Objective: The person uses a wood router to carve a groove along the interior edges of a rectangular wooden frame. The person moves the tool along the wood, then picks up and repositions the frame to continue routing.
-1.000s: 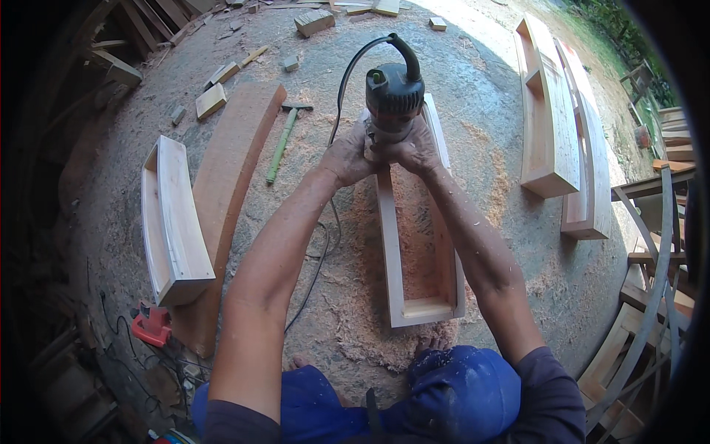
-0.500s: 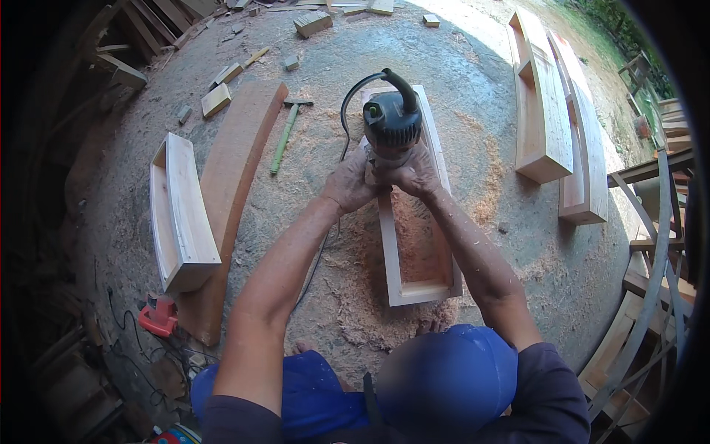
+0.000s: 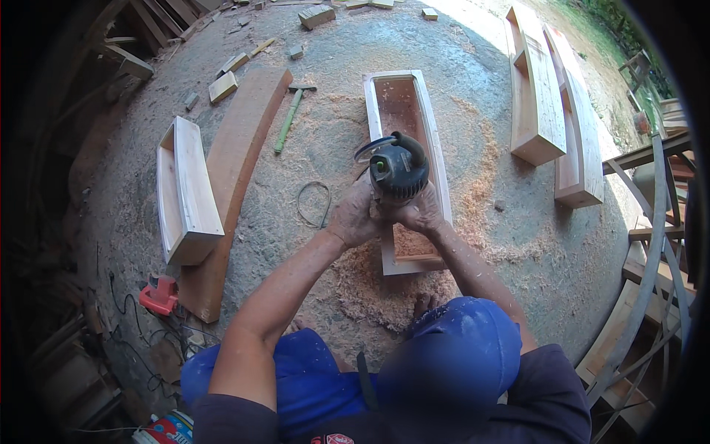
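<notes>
A dark corded router (image 3: 398, 174) stands over the left rim of a long wooden box frame (image 3: 411, 266) on the ground. Both hands grip the router low down: my left hand (image 3: 353, 214) wraps its left side and my right hand (image 3: 423, 211) its right side. The tool hides the middle of the frame, and the hands cover the router's base. Wood shavings lie inside the frame, whose far end shows a routed inner edge. The power cord (image 3: 314, 194) makes a loop on the ground left of my left hand.
Left lie a thick plank (image 3: 240, 155), a smaller wooden box (image 3: 194, 189) resting against it, a green-handled hammer (image 3: 290, 118) and a red power tool (image 3: 159, 294). Two long wooden boxes (image 3: 543, 118) stand at the right. Shavings (image 3: 384, 300) and wood offcuts (image 3: 222, 87) litter the concrete.
Both hands have drawn the router nearer to me along the frame, uncovering its far end. The cord has slackened into a loop. The view has shifted slightly.
</notes>
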Tool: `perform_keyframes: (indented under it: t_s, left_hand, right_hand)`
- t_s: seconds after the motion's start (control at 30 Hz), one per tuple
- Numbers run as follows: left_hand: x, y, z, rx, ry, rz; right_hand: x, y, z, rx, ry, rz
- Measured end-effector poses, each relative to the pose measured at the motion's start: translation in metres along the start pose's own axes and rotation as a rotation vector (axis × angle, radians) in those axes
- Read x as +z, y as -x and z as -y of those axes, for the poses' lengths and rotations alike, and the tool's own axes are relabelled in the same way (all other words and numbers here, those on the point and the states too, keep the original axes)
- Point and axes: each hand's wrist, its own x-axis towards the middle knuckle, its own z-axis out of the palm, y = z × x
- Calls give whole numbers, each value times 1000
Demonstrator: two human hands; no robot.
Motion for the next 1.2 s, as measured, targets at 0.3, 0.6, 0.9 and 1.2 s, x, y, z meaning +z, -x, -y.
perform_keyframes:
  t_s: [0.3, 0.6, 0.9, 1.2]
  left_hand:
    - [115, 45, 53, -232, 165, -265]
    - [97, 32, 5, -364, -63, -110]
    - [89, 31, -1, -335, 3, -184]
    - [84, 33, -4, -384, 123, -211]
  right_hand:
    - [14, 3, -18, -100, 106, -171]
    - [0, -11, -26, -77, 178, -176]
    - [-2, -41, -26, -109, 68, -173]
    - [-8, -67, -29, -120, 84, -192]
